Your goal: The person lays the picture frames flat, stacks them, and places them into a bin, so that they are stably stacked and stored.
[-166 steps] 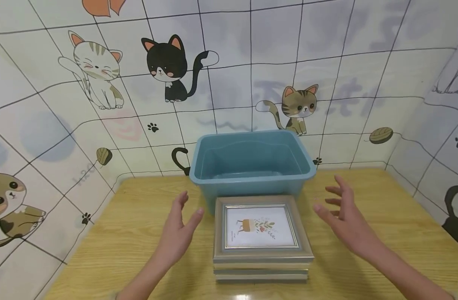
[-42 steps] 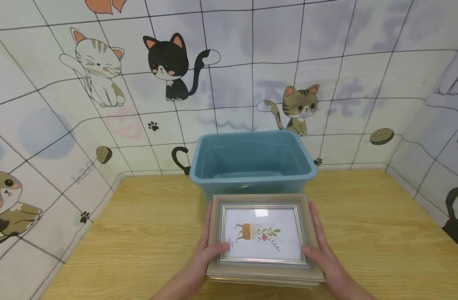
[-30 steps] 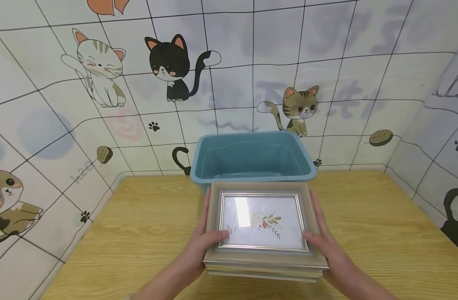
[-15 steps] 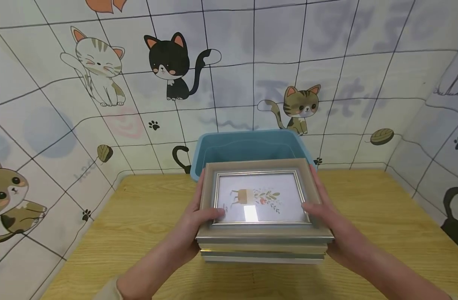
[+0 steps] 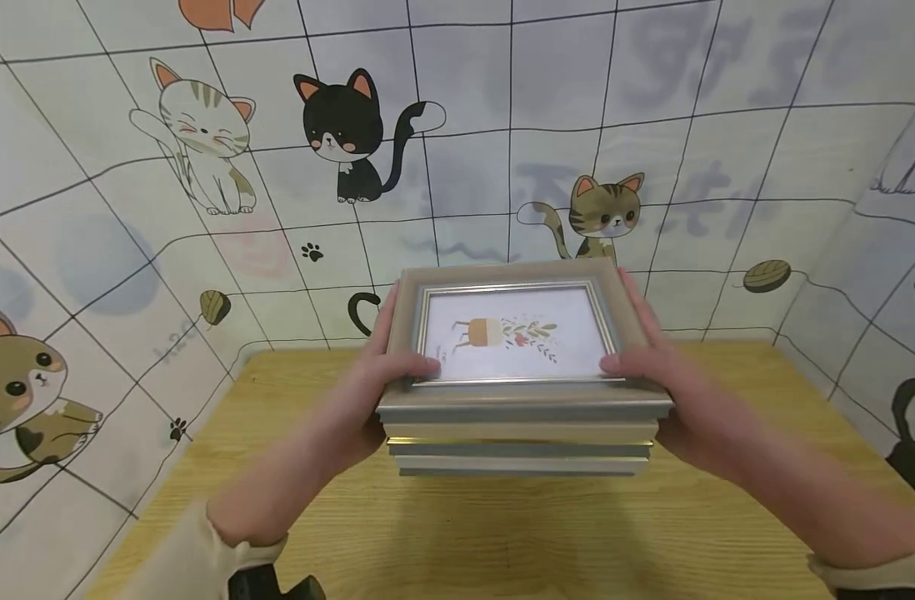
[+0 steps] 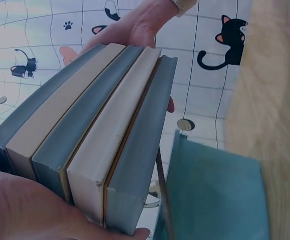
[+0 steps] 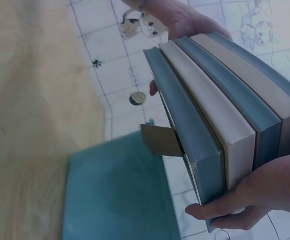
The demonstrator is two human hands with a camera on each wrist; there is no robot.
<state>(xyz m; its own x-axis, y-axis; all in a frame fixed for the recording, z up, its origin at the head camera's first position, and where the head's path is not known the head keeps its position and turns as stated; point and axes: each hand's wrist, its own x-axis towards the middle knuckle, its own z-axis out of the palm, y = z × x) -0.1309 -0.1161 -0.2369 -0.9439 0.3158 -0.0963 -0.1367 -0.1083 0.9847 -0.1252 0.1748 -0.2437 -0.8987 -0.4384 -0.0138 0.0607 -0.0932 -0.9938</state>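
Observation:
Both hands hold a stack of several picture frames (image 5: 517,408) in the air. The top frame has a beige-silver border and a print of a potted plant lying sideways. My left hand (image 5: 371,375) grips the left side and my right hand (image 5: 656,367) the right, thumbs on the top frame. In the wrist views the grey-blue and cream edges of the stack (image 6: 94,120) show, with fingertips reaching its underside. A brown flap (image 7: 161,140) sticks out beneath the lowest frame. The blue plastic bin (image 7: 119,190) stands below; the stack hides it in the head view.
The wood-patterned tabletop (image 5: 502,533) spreads below the hands. A wall covering (image 5: 472,167) with printed cats and grid lines rises behind and at both sides. Dark wrist straps (image 5: 266,583) show at the sleeves.
From lying on the table with open hands beside it, the stack was gripped and lifted. Over the last second it has moved up and forward, covering the bin in the head view.

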